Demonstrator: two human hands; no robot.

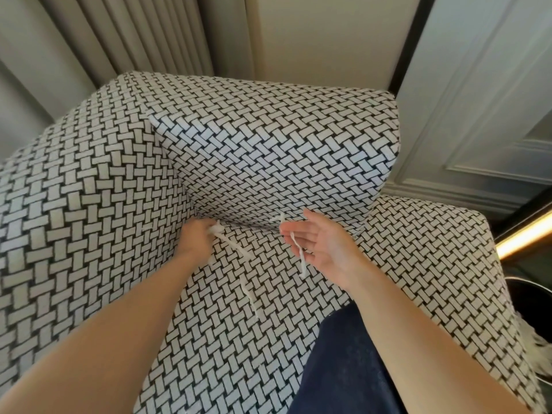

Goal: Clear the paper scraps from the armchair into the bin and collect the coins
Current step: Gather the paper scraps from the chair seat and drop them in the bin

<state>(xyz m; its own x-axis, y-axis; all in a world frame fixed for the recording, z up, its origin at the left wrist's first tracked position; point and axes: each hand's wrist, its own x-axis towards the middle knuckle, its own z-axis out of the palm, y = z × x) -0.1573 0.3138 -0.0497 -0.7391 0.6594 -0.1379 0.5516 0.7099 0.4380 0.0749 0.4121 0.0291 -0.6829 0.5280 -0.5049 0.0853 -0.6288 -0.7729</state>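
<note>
Curtain: pale grey-beige curtain in long upright pleats, upper left.
Back wall: plain cream wall beside the curtain, evenly lit.
Frame: a narrow dark upright strip separates the cream wall from the panelling.
Panelling: grey-white panelling with raised rectangular mouldings, on the right.
Light: a warm amber light strip glows slantwise at the right edge.
Furniture: armchair upholstered in a black-and-white basket-weave pattern, set against the wall.
</note>
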